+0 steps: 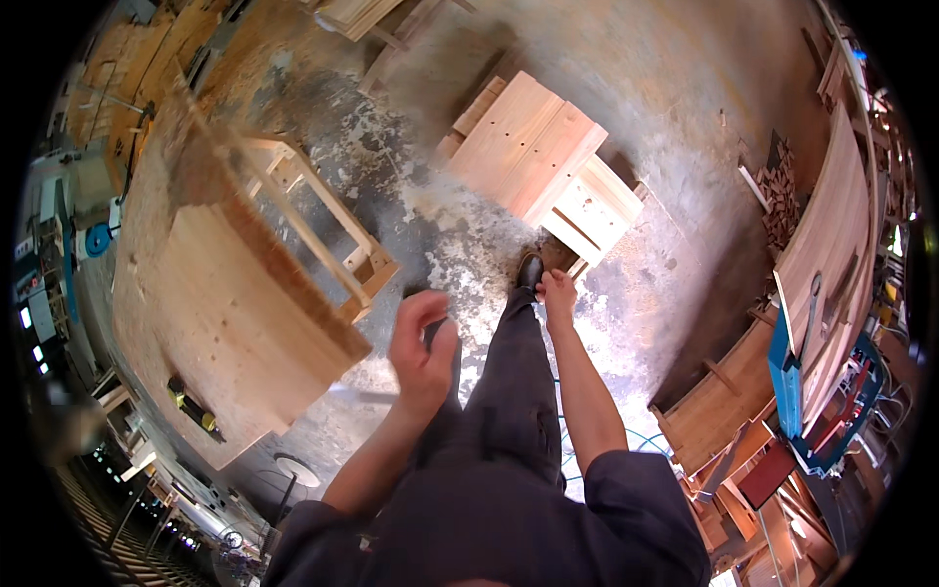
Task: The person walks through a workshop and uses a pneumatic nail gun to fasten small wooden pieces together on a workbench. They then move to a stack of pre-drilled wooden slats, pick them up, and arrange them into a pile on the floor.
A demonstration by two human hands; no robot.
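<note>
My left hand (423, 357) hangs in front of me, a little blurred, its fingers curled loosely with the thumb apart and nothing visible between them. The near end of a wooden workbench (245, 303) lies closest to it on the left. Over my shoe, my right hand (558, 296) has its fingertips pinched together; whatever they may hold is too small to make out. Just beyond that hand stands a pale wooden cabinet (528, 147) with dark holes in its top and a slot in its lighter side piece (599, 207). My hand appears apart from it.
Behind the bench stands an open wooden frame (318, 220). A dark and yellow hand tool (196, 409) lies on the bench. To the right are a long wooden board (831, 210), a blue tool case (841, 421) and a heap of wood offcuts (780, 201). A blue hose (641, 440) crosses the floor.
</note>
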